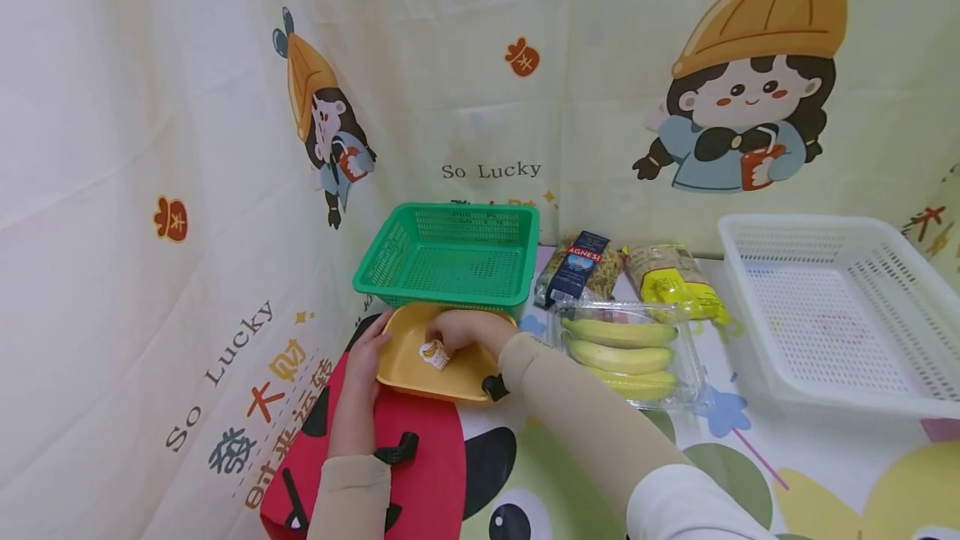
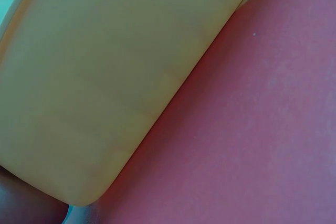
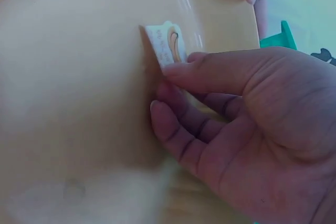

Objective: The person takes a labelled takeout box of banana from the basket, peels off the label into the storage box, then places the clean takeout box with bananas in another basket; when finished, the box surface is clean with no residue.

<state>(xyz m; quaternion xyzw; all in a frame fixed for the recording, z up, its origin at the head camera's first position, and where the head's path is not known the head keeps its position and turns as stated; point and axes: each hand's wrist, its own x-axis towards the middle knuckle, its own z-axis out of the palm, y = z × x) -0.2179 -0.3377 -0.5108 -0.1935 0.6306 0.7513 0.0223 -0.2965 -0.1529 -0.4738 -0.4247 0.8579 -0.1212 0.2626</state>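
Observation:
A yellow plastic basin (image 1: 405,367) stands tilted in front of the green basket, and its smooth outer side (image 2: 105,77) fills much of the left wrist view. My left hand (image 1: 365,354) grips its left rim, the thumb over the edge and the other fingers mostly hidden outside. Inside the basin, my right hand (image 1: 468,330) pinches a small white label (image 3: 164,43) with a banana picture between thumb and fingertips. The label stands close against the basin's inner surface, and its lower corner is hidden behind the thumb.
The green basket (image 1: 528,261) stands behind the basin. To the right lie a clear box of bananas (image 1: 618,357), a pasta bag (image 1: 577,267) and a yellow-labelled bag (image 1: 672,282). A white basket (image 1: 757,340) is at far right, and a printed curtain (image 1: 450,107) hangs behind.

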